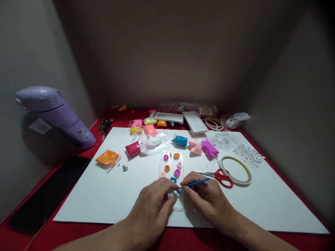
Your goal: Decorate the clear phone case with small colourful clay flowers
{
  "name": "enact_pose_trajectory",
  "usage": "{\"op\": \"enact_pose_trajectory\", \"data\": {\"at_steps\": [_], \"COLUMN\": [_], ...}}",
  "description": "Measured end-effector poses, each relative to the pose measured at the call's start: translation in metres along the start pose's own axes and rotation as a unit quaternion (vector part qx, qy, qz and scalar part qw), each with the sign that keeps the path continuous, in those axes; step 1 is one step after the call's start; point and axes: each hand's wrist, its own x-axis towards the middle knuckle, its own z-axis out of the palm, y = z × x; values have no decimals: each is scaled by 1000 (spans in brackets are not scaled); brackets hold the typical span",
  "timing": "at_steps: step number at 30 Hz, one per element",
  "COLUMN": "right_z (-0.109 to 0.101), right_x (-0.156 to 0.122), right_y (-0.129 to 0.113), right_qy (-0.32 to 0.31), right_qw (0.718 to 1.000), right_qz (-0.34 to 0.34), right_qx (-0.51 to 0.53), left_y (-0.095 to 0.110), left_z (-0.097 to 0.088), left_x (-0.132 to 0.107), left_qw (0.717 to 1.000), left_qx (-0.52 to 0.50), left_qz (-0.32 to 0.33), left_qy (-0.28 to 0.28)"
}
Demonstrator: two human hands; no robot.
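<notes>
A clear phone case [170, 164] lies on the white board, with small clay flowers in orange, purple, pink and teal set on it. My right hand [206, 198] pinches a thin blue modelling tool [197, 182], its tip down at a pale blue clay flower [179, 191] low on the case. From the other side my left hand [155, 204] grips the lower part of the case, thumb and index finger curled over it beside that flower. Both hands partly cover the case's lower half. Just above the fingertips sits a teal flower [173, 180].
Red-handled scissors [223, 178] and a tape roll [247, 179] lie to the right, near a rhinestone sheet [248, 154]. Clay packets, including an orange one [108, 157] and a teal one [180, 141], surround the case. A phone [49, 193] and purple bottle [60, 116] stand left.
</notes>
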Motion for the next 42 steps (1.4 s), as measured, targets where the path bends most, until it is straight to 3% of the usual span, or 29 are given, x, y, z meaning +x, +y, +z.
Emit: {"op": "enact_pose_trajectory", "data": {"at_steps": [25, 42], "right_z": [0, -1], "right_x": [-1, -1], "right_y": [-2, -2], "right_qy": [23, 9], "right_qw": [1000, 1000], "right_qz": [-1, -14], "right_qx": [2, -6], "left_y": [3, -1], "left_z": [-2, 3], "left_x": [1, -3], "left_qw": [999, 1000], "left_qx": [-22, 20], "left_qz": [-26, 8], "left_qy": [9, 14]}}
